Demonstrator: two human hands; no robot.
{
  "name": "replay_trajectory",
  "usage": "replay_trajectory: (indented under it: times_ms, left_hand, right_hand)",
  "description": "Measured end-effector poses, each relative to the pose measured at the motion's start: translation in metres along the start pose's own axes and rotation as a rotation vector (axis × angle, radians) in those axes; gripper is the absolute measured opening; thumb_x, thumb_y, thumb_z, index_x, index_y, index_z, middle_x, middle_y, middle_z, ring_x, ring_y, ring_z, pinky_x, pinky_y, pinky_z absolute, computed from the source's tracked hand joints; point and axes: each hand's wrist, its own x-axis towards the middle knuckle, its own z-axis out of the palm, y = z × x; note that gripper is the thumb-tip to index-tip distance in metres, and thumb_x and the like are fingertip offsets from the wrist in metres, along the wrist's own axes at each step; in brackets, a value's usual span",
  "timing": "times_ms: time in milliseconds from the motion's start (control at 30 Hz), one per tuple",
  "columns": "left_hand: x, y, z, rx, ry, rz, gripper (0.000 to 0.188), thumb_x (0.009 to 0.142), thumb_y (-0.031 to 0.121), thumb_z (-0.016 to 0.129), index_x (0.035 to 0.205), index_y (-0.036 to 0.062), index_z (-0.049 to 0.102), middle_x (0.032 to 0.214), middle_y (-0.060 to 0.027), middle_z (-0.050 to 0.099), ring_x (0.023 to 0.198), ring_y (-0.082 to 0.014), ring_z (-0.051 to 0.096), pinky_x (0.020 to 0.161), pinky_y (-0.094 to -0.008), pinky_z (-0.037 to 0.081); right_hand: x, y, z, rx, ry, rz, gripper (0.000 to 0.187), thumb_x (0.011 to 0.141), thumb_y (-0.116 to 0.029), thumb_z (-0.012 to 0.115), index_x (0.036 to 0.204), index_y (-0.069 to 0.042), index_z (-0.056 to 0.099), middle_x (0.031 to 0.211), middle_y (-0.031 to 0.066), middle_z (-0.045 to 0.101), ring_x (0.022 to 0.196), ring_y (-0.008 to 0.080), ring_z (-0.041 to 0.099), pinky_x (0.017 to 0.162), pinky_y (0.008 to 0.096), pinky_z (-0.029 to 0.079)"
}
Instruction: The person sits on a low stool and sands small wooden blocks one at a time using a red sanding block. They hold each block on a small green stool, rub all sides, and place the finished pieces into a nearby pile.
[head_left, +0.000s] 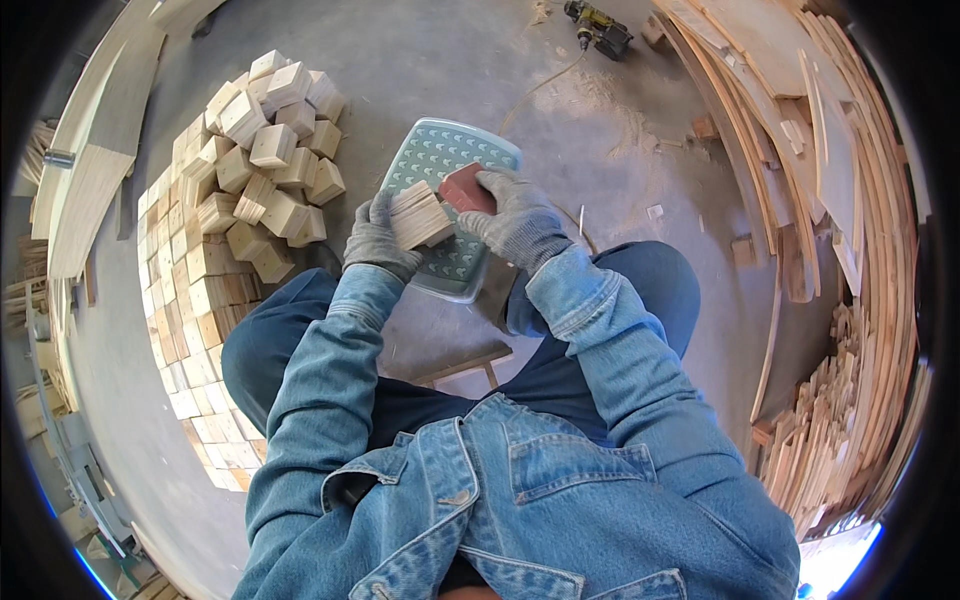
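Above a light green plastic stool (pixel 455 140), my gloved left hand (pixel 382 240) grips a plywood block (pixel 420 216) with layered edges. A reddish-brown sanding block (pixel 466 190) is held in my gloved right hand (pixel 515 218), close to the block's upper right side; whether the two touch, I cannot tell. The stool's top has rows of small raised marks and stands between my knees. To the left lies a heap of loose wooden blocks (pixel 272 145), beside neatly stacked rows of similar blocks (pixel 185 320).
A yellow and black power drill (pixel 598 30) lies on the grey floor at the far side. A cord (pixel 545 80) runs toward the stool. Sawdust (pixel 625 110) is scattered nearby. Long boards and strips (pixel 800 150) are piled along the right, and thick plywood panels (pixel 105 150) stand at left.
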Motion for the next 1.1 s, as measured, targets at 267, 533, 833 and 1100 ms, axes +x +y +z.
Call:
replay_trajectory:
  times_ms: [267,533,833,1100]
  left_hand:
    - [-0.002,0.004,-0.003,0.001,-0.014,-0.006,0.121,0.057,0.035,0.100,0.159,0.0218,0.037,0.149,-0.0159,0.045,0.134,-0.0372,0.056,0.114,-0.0448,0.052]
    - [-0.001,0.001,0.002,-0.028,0.028,0.039,0.119,0.057,0.034,0.100,0.158,0.0202,0.037,0.147,-0.0174,0.047,0.133,-0.0387,0.056,0.114,-0.0469,0.052]
    - [-0.002,-0.001,0.003,-0.014,0.054,0.076,0.117,0.058,0.031,0.098,0.157,0.0198,0.037,0.147,-0.0185,0.048,0.130,-0.0393,0.058,0.112,-0.0478,0.053]
    - [-0.004,0.004,0.000,-0.026,0.049,0.033,0.115,0.060,0.028,0.097,0.157,0.0201,0.036,0.147,-0.0187,0.047,0.130,-0.0396,0.058,0.112,-0.0480,0.053]
  right_hand:
    - [0.000,0.003,-0.002,-0.177,-0.161,0.087,0.075,0.088,-0.041,0.084,0.146,0.000,0.061,0.152,0.0239,0.058,0.140,0.0390,0.056,0.121,0.0436,0.042]
    - [-0.002,-0.001,0.001,-0.125,-0.012,-0.052,0.072,0.086,-0.042,0.081,0.144,-0.003,0.063,0.153,0.0215,0.058,0.138,0.0374,0.058,0.119,0.0438,0.044]
    - [-0.002,0.003,-0.003,-0.239,-0.097,0.050,0.076,0.088,-0.040,0.083,0.147,0.001,0.059,0.153,0.0229,0.057,0.142,0.0391,0.054,0.122,0.0438,0.041]
    - [-0.003,-0.003,-0.001,0.026,-0.176,0.088,0.074,0.088,-0.040,0.082,0.145,0.002,0.060,0.150,0.0239,0.059,0.138,0.0401,0.057,0.120,0.0450,0.043]
